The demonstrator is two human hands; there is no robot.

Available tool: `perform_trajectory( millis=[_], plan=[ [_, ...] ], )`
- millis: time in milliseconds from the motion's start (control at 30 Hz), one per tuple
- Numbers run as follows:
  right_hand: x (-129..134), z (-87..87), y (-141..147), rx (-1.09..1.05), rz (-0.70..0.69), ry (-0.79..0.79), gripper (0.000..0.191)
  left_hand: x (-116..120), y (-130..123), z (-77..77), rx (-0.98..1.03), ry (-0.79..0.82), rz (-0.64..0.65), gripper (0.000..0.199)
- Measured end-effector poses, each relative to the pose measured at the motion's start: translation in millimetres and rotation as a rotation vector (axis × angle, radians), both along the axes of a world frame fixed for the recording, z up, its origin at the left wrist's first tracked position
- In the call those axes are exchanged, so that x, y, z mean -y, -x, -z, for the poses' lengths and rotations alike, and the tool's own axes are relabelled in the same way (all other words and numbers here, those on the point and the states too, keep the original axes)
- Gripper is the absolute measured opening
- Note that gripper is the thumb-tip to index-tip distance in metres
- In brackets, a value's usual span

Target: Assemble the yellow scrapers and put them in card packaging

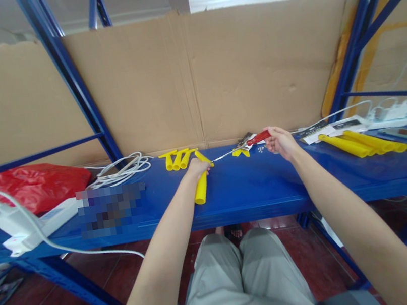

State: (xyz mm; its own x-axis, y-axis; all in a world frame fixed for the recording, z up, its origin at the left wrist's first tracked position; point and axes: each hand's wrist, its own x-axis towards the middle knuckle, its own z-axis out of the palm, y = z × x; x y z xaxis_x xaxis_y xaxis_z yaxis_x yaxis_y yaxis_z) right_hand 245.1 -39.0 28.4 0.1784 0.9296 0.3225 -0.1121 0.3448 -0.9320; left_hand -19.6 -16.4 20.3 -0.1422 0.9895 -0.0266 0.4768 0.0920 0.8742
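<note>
My left hand is wrapped round a yellow tube with a yellow crosspiece at its far end, above the blue shelf. In my right hand is the red handle of a screwdriver. Its metal shaft points left, and the tip is at the far end of the yellow tube, by my left hand. Small yellow pieces and tiny metal bits lie between my hands.
Several yellow T-shaped pieces stand behind my left hand. Yellow tubes lie at the right. A red bag, white cables and a power strip are at the left. Cardboard rises behind.
</note>
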Motion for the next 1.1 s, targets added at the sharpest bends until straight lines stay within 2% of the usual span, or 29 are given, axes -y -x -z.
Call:
perform_trajectory(
  millis=[200, 400, 567, 900, 1100],
  plan=[
    [1.3, -2.2, 1.7, -0.052, -0.042, -0.014, 0.026, -1.5, -0.7, 0.1, -0.001, 0.007, 0.006, 0.005],
    [-5.1, 2.6, -1.2, -0.007, -0.01, -0.085, 0.045, -1.3, -1.1, 0.8, -0.043, -0.023, 0.013, 0.012],
    [-6.9, 4.6, 0.1, -0.007, 0.083, -0.078, 0.051, -2.5, -0.3, 2.4, -0.037, -0.037, 0.018, 0.015],
    [-7.2, 6.9, 1.4, 0.035, 0.162, -0.026, 0.044, -4.2, -0.2, 2.6, -0.043, -0.033, 0.019, 0.011],
    [-6.2, 4.8, -0.8, 0.018, 0.062, -0.045, 0.037, -3.2, -1.3, 1.2, -0.059, -0.023, -0.002, 0.015]
  ],
)
